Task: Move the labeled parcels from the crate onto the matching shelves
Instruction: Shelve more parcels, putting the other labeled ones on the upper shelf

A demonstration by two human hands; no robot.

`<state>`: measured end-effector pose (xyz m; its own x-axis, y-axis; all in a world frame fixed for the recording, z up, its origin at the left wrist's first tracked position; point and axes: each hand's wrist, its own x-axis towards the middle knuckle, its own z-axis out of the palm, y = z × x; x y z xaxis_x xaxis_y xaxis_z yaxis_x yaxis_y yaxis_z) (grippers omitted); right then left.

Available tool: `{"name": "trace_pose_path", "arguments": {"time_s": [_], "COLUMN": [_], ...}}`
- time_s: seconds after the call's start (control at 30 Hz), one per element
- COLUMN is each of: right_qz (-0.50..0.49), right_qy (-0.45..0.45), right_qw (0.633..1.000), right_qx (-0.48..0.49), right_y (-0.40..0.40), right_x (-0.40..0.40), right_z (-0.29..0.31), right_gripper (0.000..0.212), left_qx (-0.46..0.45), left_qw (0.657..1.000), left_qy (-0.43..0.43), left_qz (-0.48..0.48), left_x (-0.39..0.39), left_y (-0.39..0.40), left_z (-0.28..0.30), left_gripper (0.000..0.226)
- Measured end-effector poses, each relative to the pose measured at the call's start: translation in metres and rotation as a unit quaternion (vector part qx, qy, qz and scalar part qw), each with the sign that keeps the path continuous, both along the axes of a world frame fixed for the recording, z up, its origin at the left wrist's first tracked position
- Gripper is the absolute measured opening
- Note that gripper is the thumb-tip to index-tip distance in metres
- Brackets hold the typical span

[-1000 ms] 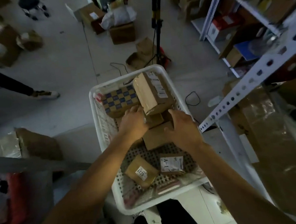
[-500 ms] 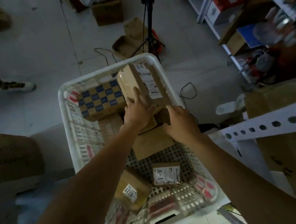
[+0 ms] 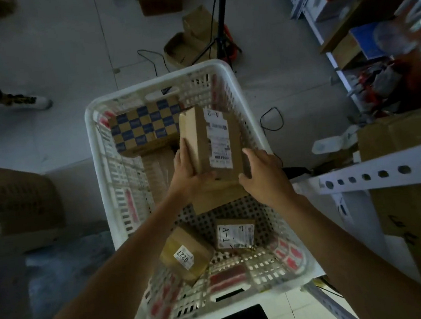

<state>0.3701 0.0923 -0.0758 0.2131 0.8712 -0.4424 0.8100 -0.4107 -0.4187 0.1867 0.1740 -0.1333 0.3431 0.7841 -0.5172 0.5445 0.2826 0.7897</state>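
A white plastic crate (image 3: 223, 68) stands on the floor below me with several parcels inside. My left hand (image 3: 187, 171) grips the left side and near end of a tall brown parcel (image 3: 202, 137) with a white label marked A-2. My right hand (image 3: 262, 175) holds that parcel's near right corner, thumb against its near edge. The parcel sits tilted above a flat brown box (image 3: 215, 197). A checkered blue and yellow box (image 3: 139, 130) lies at the crate's far end. Near me lie a parcel labeled A-1 (image 3: 234, 234) and a taped one marked 0227 (image 3: 185, 254).
White metal shelving (image 3: 375, 174) with boxes rises on the right. A tripod stand (image 3: 222, 27) and open cartons stand on the floor beyond the crate. Another person's leg and shoe (image 3: 29, 102) are at the far left. A large brown box (image 3: 20, 200) sits left of the crate.
Both hands have closed in on the A-2 parcel and lifted its near end off the boxes below. The view has tilted down toward the crate.
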Motion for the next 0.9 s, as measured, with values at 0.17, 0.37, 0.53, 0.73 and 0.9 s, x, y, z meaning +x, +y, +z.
{"name": "trace_pose_path", "arguments": {"time_s": [0.17,0.37,0.53,0.73,0.9], "right_qz": [0.031,0.156,0.116,0.075,-0.061], "right_qy": [0.043,-0.007,0.051,0.078,0.126], "right_qw": [0.999,0.984,0.990,0.993,0.989], "right_qx": [0.013,-0.082,-0.058,-0.051,-0.047], "right_y": [-0.002,0.009,0.014,0.016,-0.003], "right_x": [-0.021,-0.040,-0.055,-0.053,-0.031], "right_z": [-0.015,-0.049,-0.066,-0.068,-0.060], "right_gripper": [0.083,0.104,0.080,0.074,0.085], "left_qx": [-0.085,-0.003,-0.017,-0.121,-0.065], "left_qw": [0.995,0.994,0.985,0.971,0.978], "left_qy": [-0.037,0.099,0.169,0.087,-0.054], "left_qz": [-0.035,-0.053,0.033,0.187,0.190], "left_x": [-0.067,-0.098,-0.101,-0.080,-0.076], "left_y": [-0.053,-0.058,-0.078,-0.110,-0.096], "left_z": [-0.019,-0.031,-0.031,-0.031,-0.021], "left_gripper": [0.113,0.063,0.023,0.070,0.070]}}
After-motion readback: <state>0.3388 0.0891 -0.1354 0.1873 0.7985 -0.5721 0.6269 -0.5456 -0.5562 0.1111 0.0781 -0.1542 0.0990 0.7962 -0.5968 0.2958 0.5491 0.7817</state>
